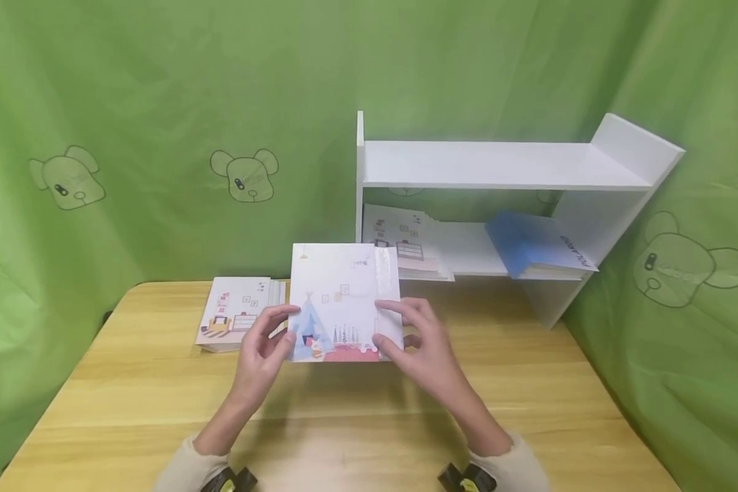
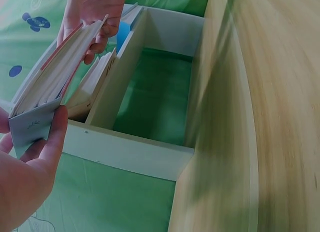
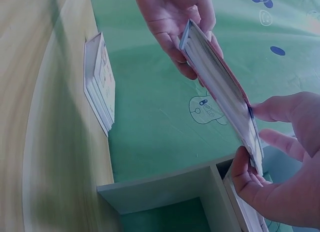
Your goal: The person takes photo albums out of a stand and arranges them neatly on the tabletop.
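Both hands hold a white photo album (image 1: pixel 338 301) up over the table, its cover printed with a blue tent and small framed pictures. My left hand (image 1: pixel 263 348) pinches its left edge; in the left wrist view the pale spine (image 2: pixel 34 124) lies between thumb and fingers. My right hand (image 1: pixel 427 348) grips the right side, thumb on the front and fingers behind. A shiny strip (image 1: pixel 387 273) shows beside the cover's right edge. The right wrist view shows the page edges (image 3: pixel 215 76) between the covers.
Left of the hands, a stack of similar albums (image 1: pixel 236 307) lies on the wooden table (image 1: pixel 129 396). A white two-tier shelf (image 1: pixel 480 164) stands at the back right, with more white albums (image 1: pixel 406 232) and a blue one (image 1: pixel 529 242) on its lower board. Green curtain (image 1: pixel 160 82) surrounds the table.
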